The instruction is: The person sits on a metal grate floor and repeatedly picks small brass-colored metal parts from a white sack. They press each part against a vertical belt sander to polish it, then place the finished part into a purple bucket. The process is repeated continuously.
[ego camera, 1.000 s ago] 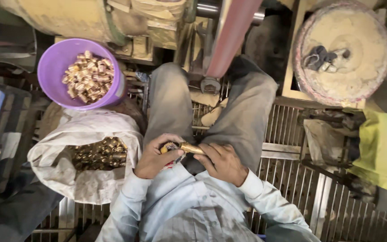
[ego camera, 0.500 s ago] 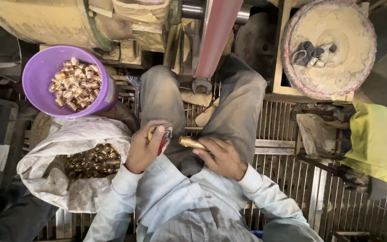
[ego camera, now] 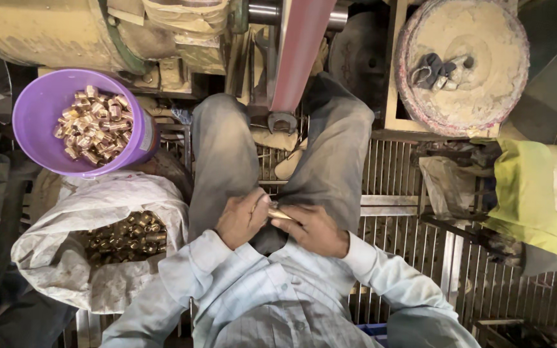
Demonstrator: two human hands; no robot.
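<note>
Overhead, head view only:
Posture: person seated, knees apart, both hands meeting in the lap above a metal floor grate [ego camera: 414,212].
Left hand [ego camera: 243,219]: fingers curled around one end of a small brass fitting [ego camera: 280,214]; thumb on top, closed grip.
Right hand [ego camera: 314,231]: fingertips pinching the other end of the same piece; closed on it, not spread.
Fitting location: between the two hands, over the gap between the thighs, largely covered by fingers; exact shape cannot be told.
Purple bowl [ego camera: 40,122]: at the person's left, holding a heap of bright brass parts [ego camera: 95,125].
White sack [ego camera: 66,258]: just below the bowl, mouth open, darker brass pieces inside.
Red belt [ego camera: 301,45]: runs away from the knees toward machinery; spanner head just beneath its lower end.
Round dusty drum [ego camera: 465,61]: upper right, grey cloth lying on it.
Risk 1: judged that a loosened pinch would drop the fitting through the grate slots.
Risk 2: belt sits near the knees; sleeve or trouser contact looks possible if it runs.
</note>
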